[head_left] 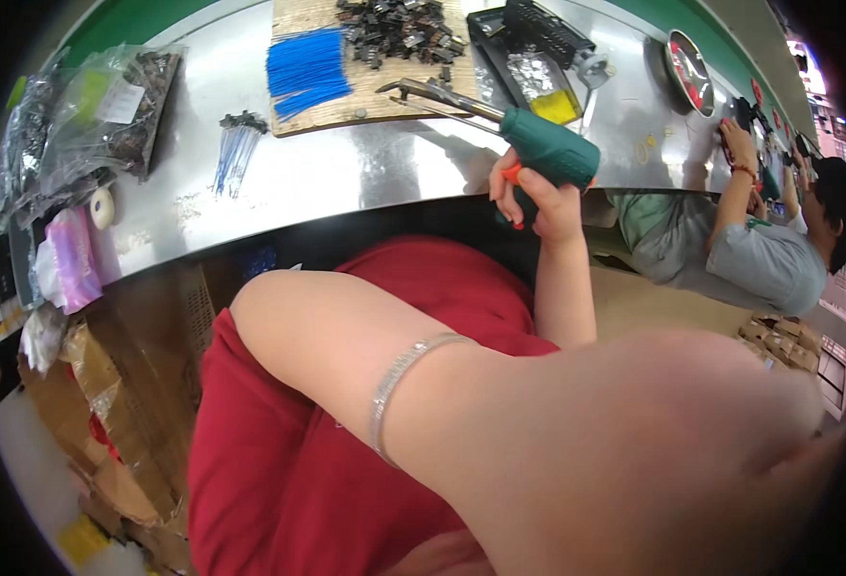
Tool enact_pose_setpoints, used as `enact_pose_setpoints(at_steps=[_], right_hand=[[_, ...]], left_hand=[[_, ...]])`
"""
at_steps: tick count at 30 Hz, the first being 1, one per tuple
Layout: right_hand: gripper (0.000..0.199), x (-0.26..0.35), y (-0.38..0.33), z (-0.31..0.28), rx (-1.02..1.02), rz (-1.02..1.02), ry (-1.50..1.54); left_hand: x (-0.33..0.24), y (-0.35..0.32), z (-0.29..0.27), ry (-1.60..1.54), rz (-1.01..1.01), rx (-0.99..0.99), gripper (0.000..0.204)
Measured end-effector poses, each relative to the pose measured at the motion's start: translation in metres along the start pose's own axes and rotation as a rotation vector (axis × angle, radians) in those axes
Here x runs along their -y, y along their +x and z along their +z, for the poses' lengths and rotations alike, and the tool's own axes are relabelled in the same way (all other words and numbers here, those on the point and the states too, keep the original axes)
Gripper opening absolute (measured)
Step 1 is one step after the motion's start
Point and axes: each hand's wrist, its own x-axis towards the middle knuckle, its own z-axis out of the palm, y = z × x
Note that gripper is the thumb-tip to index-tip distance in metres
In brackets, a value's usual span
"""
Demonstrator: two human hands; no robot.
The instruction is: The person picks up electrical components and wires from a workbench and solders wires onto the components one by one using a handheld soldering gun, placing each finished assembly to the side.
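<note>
My right hand (549, 204) grips the handle of a green soldering gun (549, 149) with an orange-red trigger. Its metal nose points left, over the edge of a wooden board (384, 113). On that board lie a bundle of blue wires (308, 72) and a heap of small black parts (404, 34). Close to the camera and blurred, my left hand (653, 442) is raised at the lower right, with a silvery bracelet (404, 384) on its wrist. Its fingers are hidden. Left of the board, several wires with black parts on their ends (236, 154) lie on the metal table (183, 206).
Plastic bags of dark parts (106, 115) and a purple packet (74, 259) are at left. Behind the gun sits a black tray (524, 67) with a yellow sponge (555, 108). Farther right are a round metal dish (690, 72) and a co-worker (768, 254). Cardboard boxes (140, 374) stand below.
</note>
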Motion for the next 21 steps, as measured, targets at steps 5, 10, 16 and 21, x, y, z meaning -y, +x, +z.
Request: enact_pose_setpoints(at_steps=[5,10,16,21], right_hand=[[0.023,-0.001,0.002,-0.001,0.033,-0.024,0.024],[0.026,0.0,0.004,-0.004,0.064,-0.02,0.024],[0.025,-0.001,0.002,-0.005,0.045,-0.011,0.04],[0.02,0.0,0.003,-0.005,0.072,-0.038,0.061]], left_hand=[[-0.001,0.0,0.006,-0.018,0.004,-0.044,0.035],[-0.013,0.007,0.011,-0.056,0.006,-0.156,0.034],[-0.02,0.013,0.011,0.612,0.341,-0.019,0.033],[-0.017,0.016,0.024,0.843,0.38,-0.033,0.029]])
